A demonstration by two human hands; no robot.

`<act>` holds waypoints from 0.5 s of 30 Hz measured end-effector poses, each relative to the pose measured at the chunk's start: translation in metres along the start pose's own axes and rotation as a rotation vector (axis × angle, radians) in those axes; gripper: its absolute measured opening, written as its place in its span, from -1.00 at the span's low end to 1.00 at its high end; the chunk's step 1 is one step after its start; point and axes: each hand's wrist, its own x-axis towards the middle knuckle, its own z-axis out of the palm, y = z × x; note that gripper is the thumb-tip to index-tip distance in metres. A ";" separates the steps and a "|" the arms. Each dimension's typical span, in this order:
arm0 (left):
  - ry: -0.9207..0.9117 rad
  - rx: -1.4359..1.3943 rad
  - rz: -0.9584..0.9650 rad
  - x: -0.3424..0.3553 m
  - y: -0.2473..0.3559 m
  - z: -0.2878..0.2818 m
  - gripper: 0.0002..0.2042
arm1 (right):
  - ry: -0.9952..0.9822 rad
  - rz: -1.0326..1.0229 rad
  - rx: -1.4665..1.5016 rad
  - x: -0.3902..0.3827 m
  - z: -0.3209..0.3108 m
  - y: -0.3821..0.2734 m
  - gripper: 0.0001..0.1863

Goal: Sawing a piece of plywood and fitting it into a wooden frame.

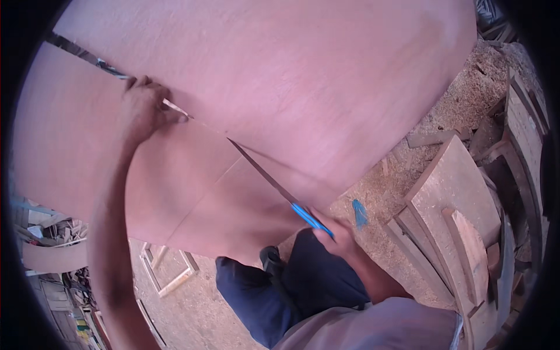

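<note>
Nearest to the body, the right hand [337, 233] is wrapped around the blue handle of a saw [268, 178], whose blade slants up and left across a broad wooden sheet [326, 76]. Farther out, the left hand [147, 105] is at the sheet, fingers and thumb closed around a thin pale strip [175, 108]. By my reckoning the sawing is partway along: beyond that hand an open gap [81, 53] parts the sheet out to its far left edge, while nearer the saw both sides look joined. Whether the faint line by the blade's tip is cut through, I can't tell. What holds the sheet up is hidden. Below, a wooden frame [179, 281] lies on the dusty floor [198, 318]; to the right, a blue scrap [359, 214] lies in sawdust beside stacked curved boards [461, 181].
</note>
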 end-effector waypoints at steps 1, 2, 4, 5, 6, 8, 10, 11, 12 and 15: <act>0.020 -0.010 0.021 0.002 -0.005 0.005 -0.58 | -0.016 0.011 -0.029 -0.012 -0.007 0.000 -0.47; 0.070 0.039 0.073 0.000 -0.005 0.010 -0.59 | 0.001 -0.010 -0.026 0.005 0.001 0.005 -0.47; 0.067 0.004 0.066 0.001 -0.001 0.014 -0.59 | 0.018 0.104 0.007 0.046 0.036 0.002 -0.46; 0.053 -0.047 0.047 0.003 0.005 0.018 -0.59 | -0.055 0.204 -0.044 0.093 0.052 -0.011 -0.45; 0.047 -0.051 0.051 0.001 0.007 0.019 -0.59 | -0.136 0.301 -0.089 0.126 0.061 -0.025 -0.45; 0.096 0.037 0.012 0.004 0.000 0.016 -0.58 | -0.044 0.132 -0.045 0.118 0.073 0.001 -0.44; 0.037 -0.007 0.003 0.006 -0.002 0.006 -0.57 | 0.040 -0.010 -0.016 0.104 0.070 0.012 -0.43; -0.013 -0.044 -0.006 0.006 -0.004 0.000 -0.55 | 0.032 -0.071 0.024 0.096 0.058 0.011 -0.43; -0.015 -0.017 0.003 0.011 0.000 -0.009 -0.55 | 0.028 -0.150 0.069 0.097 0.050 0.009 -0.42; -0.026 -0.049 -0.006 0.003 0.000 -0.006 -0.54 | -0.047 -0.082 0.005 0.081 0.058 0.004 -0.40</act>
